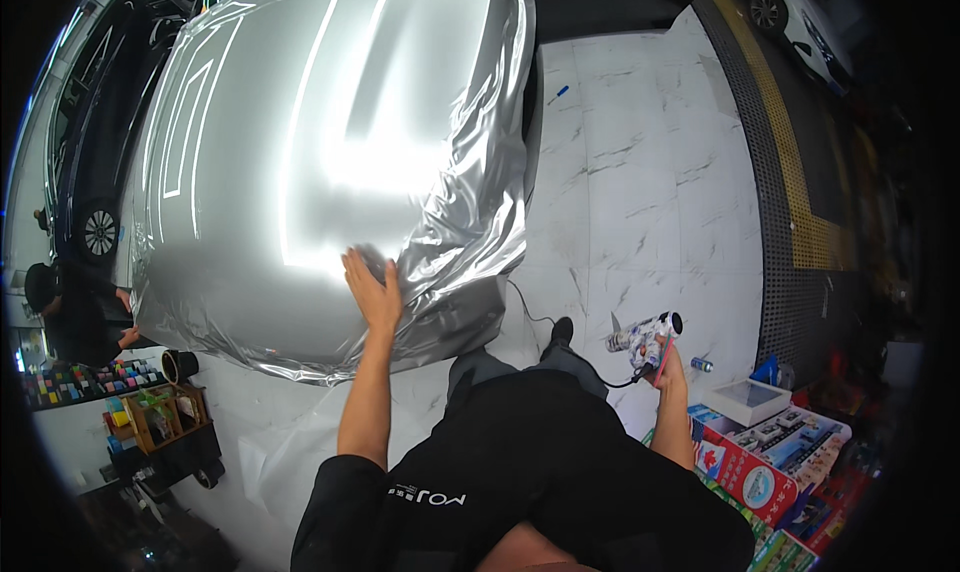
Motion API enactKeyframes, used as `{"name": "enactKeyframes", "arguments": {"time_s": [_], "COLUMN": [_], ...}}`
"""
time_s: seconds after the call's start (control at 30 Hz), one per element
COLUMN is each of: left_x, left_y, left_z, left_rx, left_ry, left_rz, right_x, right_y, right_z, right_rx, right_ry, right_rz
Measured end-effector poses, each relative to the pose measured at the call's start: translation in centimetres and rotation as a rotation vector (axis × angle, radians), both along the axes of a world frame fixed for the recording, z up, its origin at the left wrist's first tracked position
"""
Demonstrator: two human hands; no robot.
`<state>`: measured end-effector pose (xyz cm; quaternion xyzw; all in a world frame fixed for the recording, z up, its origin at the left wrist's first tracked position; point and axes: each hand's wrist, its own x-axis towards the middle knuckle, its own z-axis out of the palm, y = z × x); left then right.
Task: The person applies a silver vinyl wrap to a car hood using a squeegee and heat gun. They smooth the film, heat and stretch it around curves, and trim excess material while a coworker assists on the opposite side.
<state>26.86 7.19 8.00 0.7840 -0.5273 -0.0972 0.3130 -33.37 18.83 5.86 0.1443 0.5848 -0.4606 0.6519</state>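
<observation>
Silver film [240, 222] looks light, soft, slippery, easily creased; best taken by its loose edge [455, 317]. Left grip [376, 294] open over it; right grip [673, 368] closed around heat gun [645, 333].

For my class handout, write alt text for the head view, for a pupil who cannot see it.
A person's open left hand is at silver film draped over what looks like a car hood; the right hand holds a patterned, corded, gun-shaped tool. At far left, another person has both hands by the film's edge.
</observation>
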Motion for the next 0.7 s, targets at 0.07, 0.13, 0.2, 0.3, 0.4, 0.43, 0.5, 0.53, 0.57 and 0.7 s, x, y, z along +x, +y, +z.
{"name": "enactKeyframes", "arguments": {"time_s": [0.07,0.13,0.2,0.3,0.4,0.43,0.5,0.53,0.57,0.7], "left_x": [-6.9,-13.9,-20.1,-26.6,-28.8,-28.6,-27.7,-27.5,-27.5,-26.4], "left_y": [3.1,6.0,7.7,7.6,7.8,8.1,8.6,8.7,8.8,9.2], "left_z": [-0.2,-0.2,-1.3,-2.8,-5.6,-7.5,-9.7,-9.7,-9.1,-6.8], "left_rx": [-0.095,-0.073,0.012,0.367,0.476,0.457,0.479,0.463,0.514,0.613], "left_ry": [0.086,0.149,0.236,0.462,0.589,0.618,0.848,0.955,1.027,1.296], "left_rz": [-0.047,-0.083,-0.151,-0.237,-0.241,-0.223,-0.103,-0.034,0.056,0.270], "right_x": [-3.5,-6.5,-9.0,-12.4,-13.3,-12.8,-13.4,-13.2,-13.1,-11.3], "right_y": [0.8,0.4,0.0,-0.3,-2.1,-2.8,-3.9,-4.6,-5.2,-8.1], "right_z": [-3.3,-4.6,-6.4,-9.4,-11.6,-12.2,-14.7,-15.6,-16.4,-18.6], "right_rx": [0.013,0.067,0.090,0.124,0.259,0.278,0.340,0.349,0.339,0.288], "right_ry": [-0.035,-0.049,-0.154,-0.278,-0.235,-0.245,-0.350,-0.365,-0.337,-0.271], "right_rz": [0.014,0.168,0.240,0.291,0.305,0.316,0.330,0.287,0.257,0.243]}}
